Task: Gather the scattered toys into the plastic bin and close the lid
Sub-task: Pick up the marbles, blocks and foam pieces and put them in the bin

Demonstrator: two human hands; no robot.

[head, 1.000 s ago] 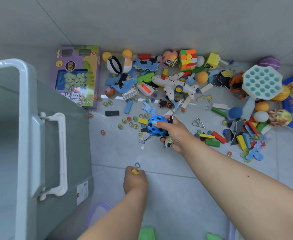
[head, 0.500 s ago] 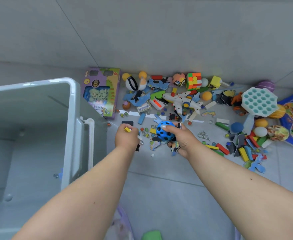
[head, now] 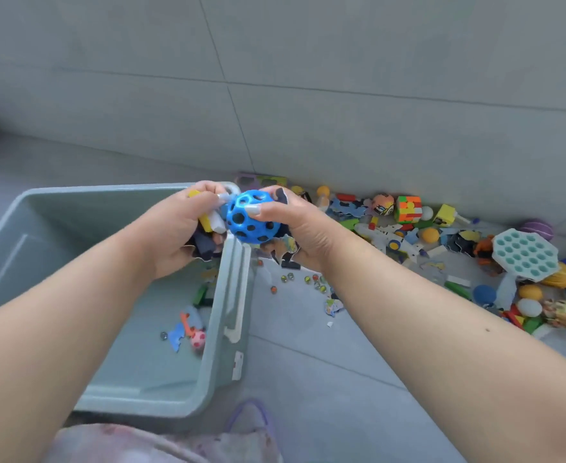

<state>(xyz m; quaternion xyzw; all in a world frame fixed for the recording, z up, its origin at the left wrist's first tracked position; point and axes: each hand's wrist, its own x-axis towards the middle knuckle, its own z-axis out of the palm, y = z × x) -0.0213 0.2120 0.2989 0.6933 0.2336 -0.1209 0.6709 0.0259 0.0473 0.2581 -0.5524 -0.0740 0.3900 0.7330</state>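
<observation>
While the right hand (head: 303, 225) grips a blue, rubbery, hole-pocked ball (head: 252, 217), the left hand (head: 178, 228) clutches small yellow and white blocks (head: 209, 220) over the smooth grey-green plastic bin (head: 108, 392).

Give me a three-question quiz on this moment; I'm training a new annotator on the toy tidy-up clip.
1. True or false: the right hand grips the blue holed ball.
2. What does the left hand hold? A) yellow and white blocks with dark pieces B) the colour cube C) nothing
3. The left hand is above the open ____.

Key: 1 true; 2 A; 3 plastic bin.
</observation>
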